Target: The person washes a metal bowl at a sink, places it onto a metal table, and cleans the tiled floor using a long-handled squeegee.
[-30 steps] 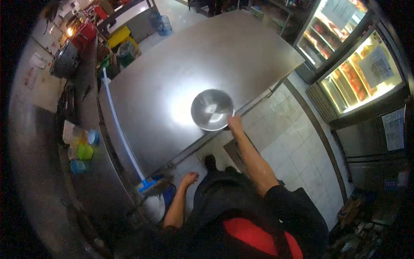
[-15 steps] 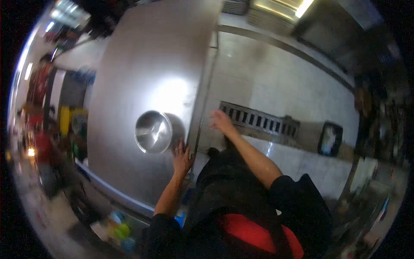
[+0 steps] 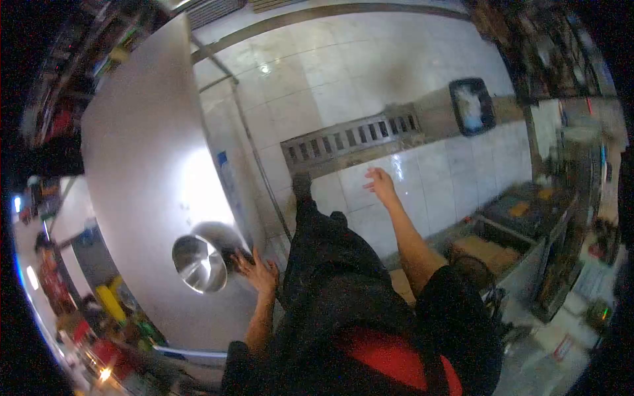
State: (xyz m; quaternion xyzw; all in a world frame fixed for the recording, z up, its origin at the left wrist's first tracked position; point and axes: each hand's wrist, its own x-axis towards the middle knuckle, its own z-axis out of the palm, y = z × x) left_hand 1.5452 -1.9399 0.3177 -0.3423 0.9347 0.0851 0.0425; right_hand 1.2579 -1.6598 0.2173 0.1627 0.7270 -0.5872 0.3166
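Note:
A round, shiny metal bowl (image 3: 199, 264) stands on a long stainless steel table (image 3: 142, 145), near the edge closest to my body. Just right of the bowl is my left hand (image 3: 261, 272), its fingers spread at the table's edge and pointing towards the bowl; a small gap seems to separate them. The hand holds nothing. My right hand (image 3: 381, 185) hangs in the air over the tiled floor, fingers apart and nothing in them. Light glares off the tabletop beside the bowl.
A slotted drain grate (image 3: 350, 138) is set in the white tiled floor (image 3: 284, 69). Beyond it sits a black tub (image 3: 472, 107) with pale contents. Cluttered shelving and boxes (image 3: 485, 244) line the right. A person in red (image 3: 56, 277) is at far left.
My view has turned to the right, so the table and bowl sit further left. My right hand remains open, raised over the floor. The left hand stays beside the bowl.

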